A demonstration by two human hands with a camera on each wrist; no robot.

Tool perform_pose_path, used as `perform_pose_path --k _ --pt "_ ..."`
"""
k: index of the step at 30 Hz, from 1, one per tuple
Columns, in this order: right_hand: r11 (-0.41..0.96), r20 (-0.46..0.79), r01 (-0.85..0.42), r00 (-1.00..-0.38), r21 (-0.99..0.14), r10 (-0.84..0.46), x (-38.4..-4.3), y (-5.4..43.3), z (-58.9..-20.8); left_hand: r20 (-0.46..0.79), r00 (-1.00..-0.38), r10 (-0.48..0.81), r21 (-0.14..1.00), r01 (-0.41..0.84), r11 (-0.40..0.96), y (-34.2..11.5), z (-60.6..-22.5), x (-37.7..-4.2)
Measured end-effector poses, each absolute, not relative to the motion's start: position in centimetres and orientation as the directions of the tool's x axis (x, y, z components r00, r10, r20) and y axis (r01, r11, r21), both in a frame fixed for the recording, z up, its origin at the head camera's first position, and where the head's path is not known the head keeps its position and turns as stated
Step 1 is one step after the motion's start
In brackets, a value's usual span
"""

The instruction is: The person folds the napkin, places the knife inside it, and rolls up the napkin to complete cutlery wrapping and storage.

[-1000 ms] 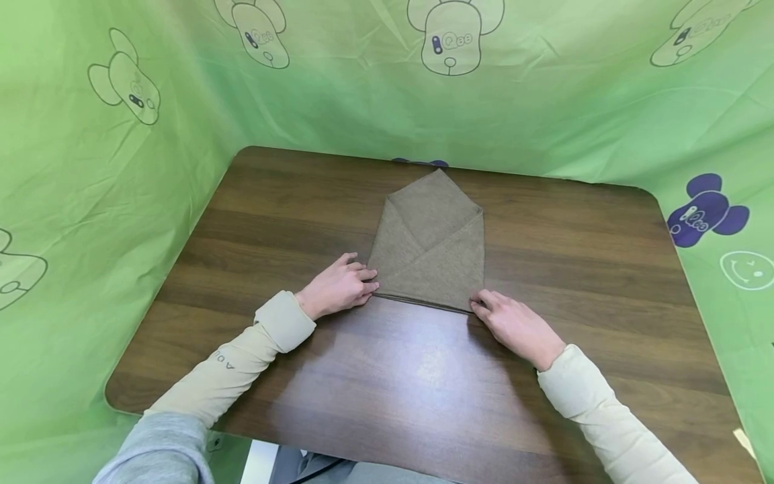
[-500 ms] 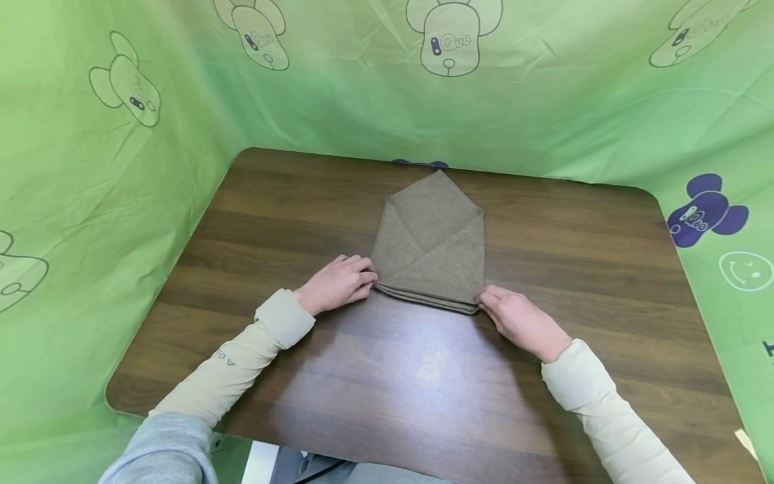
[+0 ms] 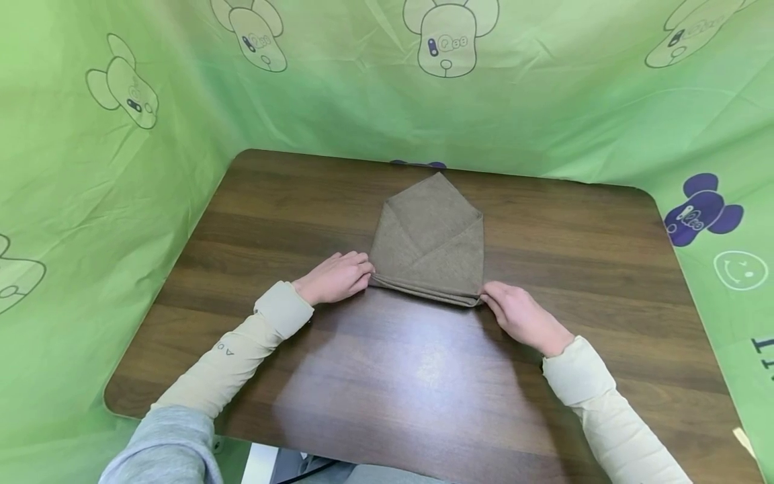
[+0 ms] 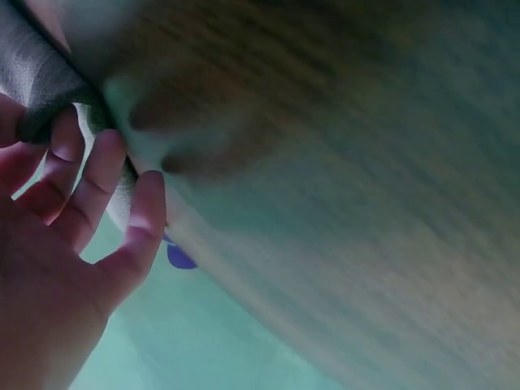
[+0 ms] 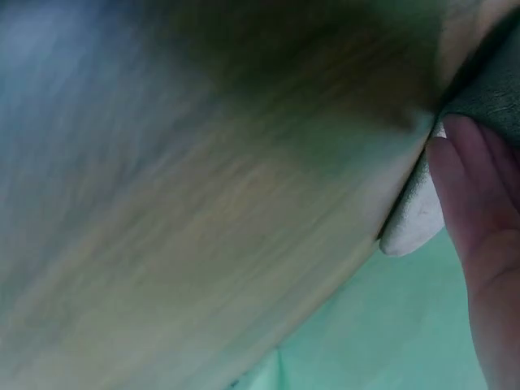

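Head view: R hand [image 3: 523, 316] nearest, at cloth's 5 o'clock corner, thumb + fingertips pinching it. L hand [image 3: 337, 277] approx 8 o'clock; L wrist cam shows fabric gripped betw. bent fingers, outer ones looser alongside. Taupe cloth [image 3: 429, 235], folded, lies on table [image 3: 562, 242], its tip pointing approx 12.

Chg: 1 s ago near edge [image 3: 423, 294] lay flat, thin, hands on corners; now looks raised, thicker, layers showing, shifted slightly twd 12, both hands w/ it. Tip approx same spot.

My read: work is on near edge only, layers handled tog., edge unsettled; looks bulkier twd 5.

Beyond, at 12: green curtain [image 3: 338, 114].
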State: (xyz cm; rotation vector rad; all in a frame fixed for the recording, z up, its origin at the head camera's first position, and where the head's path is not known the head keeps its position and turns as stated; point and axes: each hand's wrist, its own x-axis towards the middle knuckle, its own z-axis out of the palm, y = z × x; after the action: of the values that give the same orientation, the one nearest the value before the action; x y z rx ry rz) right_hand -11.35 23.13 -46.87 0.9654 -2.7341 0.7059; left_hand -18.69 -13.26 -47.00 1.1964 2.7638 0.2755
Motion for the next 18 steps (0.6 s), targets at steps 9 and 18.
perform_pose_path --k 9,18 --pt "0.707 0.286 -0.579 -0.815 -0.405 -0.504 -11.41 23.04 -46.77 -0.102 -0.689 0.718 0.261 0.678 0.687 -13.17 -46.94 -18.77" --pt "0.794 0.116 -0.424 -0.901 -0.436 -0.417 -11.53 22.59 -46.1 -0.102 -0.652 0.751 0.323 0.692 0.645 -13.55 -46.74 -18.84"
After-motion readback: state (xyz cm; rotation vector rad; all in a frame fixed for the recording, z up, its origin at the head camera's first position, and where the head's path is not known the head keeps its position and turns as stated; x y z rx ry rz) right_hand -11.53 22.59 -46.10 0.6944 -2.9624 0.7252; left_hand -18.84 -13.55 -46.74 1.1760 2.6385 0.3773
